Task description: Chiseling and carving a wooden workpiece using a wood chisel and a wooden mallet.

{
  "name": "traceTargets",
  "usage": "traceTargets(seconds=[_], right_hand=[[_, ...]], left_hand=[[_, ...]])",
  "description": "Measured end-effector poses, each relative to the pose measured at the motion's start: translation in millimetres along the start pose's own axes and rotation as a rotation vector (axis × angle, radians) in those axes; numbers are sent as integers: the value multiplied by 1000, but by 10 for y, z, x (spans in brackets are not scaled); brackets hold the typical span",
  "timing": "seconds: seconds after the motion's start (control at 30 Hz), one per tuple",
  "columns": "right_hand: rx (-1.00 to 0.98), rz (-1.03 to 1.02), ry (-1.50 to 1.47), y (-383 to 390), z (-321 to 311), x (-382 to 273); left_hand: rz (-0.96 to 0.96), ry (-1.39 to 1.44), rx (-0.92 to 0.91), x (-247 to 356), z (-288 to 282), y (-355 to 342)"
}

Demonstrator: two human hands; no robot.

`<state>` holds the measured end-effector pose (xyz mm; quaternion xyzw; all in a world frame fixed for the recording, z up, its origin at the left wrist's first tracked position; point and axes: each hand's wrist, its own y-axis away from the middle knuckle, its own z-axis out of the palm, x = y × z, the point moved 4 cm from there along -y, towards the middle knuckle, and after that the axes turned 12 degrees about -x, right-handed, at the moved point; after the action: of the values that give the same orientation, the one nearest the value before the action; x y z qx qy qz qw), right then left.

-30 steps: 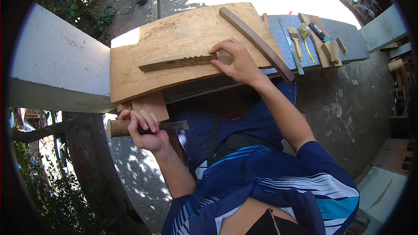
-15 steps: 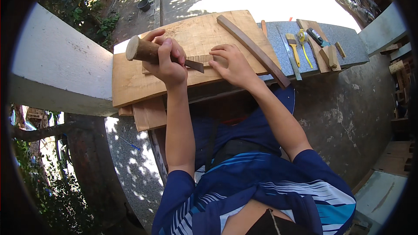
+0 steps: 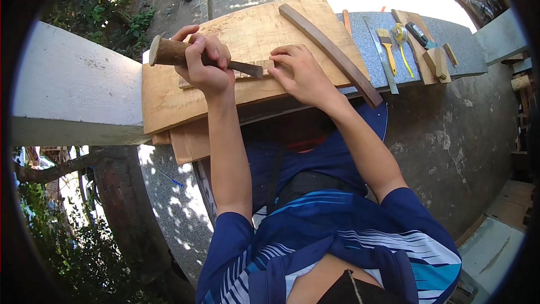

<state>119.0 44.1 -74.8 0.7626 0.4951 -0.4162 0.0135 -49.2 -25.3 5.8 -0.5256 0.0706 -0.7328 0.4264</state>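
At the centre-left of the frame, the left hand [image 3: 205, 59] has its fingers wrapped round 1 chisel [image 3: 246, 68], its blade tip over or against the narrow wood strip [image 3: 268, 67], while the right hand [image 3: 301, 73] keeps thumb and fingertips close together at the strip's right end. The strip lies on the broad board [image 3: 253, 28] in the upper middle; cross cuts seem present near the blade, suggesting partly finished work, but the covered stretch hides how much remains.

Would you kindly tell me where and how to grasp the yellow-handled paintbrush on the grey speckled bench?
I'd likely grip the slim yellow handle from the near side, since it points that way and the tan bristles face away.
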Motion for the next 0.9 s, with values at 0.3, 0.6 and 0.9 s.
traceTargets(seconds=[0.3, 0.6, 0.9], right_hand=[[-48, 7, 24, 67, 18, -45], [-79, 15, 28, 35, -44, 11], [-29, -18, 6, 9, 23, -37]], left_hand=[[67, -55, -31, 33, 51, 117], [70, -175, -62, -58, 214, 1], [38, -91, 94, 255, 3, 115]])
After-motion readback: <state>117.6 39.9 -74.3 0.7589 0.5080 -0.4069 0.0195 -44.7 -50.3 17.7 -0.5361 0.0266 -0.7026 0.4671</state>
